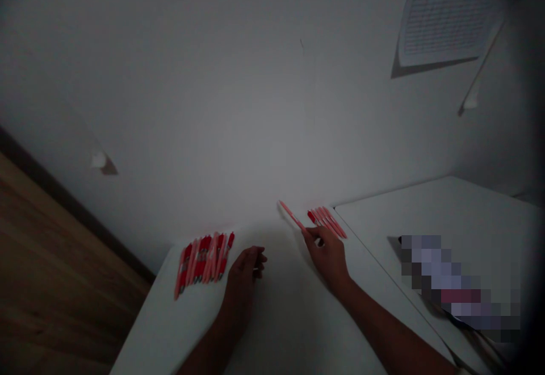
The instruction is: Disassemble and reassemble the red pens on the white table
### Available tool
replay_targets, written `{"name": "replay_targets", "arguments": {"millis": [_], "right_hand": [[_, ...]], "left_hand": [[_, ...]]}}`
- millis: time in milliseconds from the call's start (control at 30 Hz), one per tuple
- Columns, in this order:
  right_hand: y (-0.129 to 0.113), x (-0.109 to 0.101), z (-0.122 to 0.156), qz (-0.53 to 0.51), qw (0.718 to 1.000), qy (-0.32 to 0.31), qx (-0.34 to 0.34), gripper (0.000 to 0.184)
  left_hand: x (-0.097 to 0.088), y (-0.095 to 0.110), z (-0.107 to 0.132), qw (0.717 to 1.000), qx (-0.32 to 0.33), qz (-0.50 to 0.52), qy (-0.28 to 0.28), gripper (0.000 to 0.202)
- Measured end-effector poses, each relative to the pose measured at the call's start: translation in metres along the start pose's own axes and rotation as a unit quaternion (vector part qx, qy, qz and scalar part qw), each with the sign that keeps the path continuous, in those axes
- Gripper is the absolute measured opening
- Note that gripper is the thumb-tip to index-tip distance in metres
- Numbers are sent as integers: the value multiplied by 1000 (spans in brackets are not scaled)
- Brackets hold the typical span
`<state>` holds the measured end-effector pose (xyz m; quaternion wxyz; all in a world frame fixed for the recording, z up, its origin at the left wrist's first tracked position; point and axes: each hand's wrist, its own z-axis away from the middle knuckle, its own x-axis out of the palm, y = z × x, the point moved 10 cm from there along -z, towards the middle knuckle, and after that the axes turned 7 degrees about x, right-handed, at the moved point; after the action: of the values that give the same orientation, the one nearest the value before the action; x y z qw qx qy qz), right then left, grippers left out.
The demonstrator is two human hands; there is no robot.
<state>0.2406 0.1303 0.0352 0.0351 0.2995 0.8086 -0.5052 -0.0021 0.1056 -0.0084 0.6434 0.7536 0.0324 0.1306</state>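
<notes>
Smooth plastic is observed on the pens [207,245], metallic-looking tips [196,279] on some. Desk [281,324] and wall [213,91] are finished matt; wood grain is shown by the panel [55,267].

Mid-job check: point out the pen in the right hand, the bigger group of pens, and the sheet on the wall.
Held pen [292,216]: head view, on the middle of its exposed length.
Bigger pen group [205,257]: head view, near its middle.
Wall sheet [445,23]: head view, on its lined face.

No legible text; writing on wall sheet [445,20] too blurred.
</notes>
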Motion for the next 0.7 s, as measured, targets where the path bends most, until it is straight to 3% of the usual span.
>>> {"name": "replay_targets", "arguments": {"millis": [167,333,700], "right_hand": [[9,-5,-9,169,984,17,-46,20],[14,-1,-11,310,950,-3,-29,17],[18,0,-9,372,928,-13,4,13]], "left_hand": [[2,4,0,998,12,-48,-24,37],[0,6,0,998,19,-64,-22,39],[4,5,0,996,20,-76,-32,39]]}}
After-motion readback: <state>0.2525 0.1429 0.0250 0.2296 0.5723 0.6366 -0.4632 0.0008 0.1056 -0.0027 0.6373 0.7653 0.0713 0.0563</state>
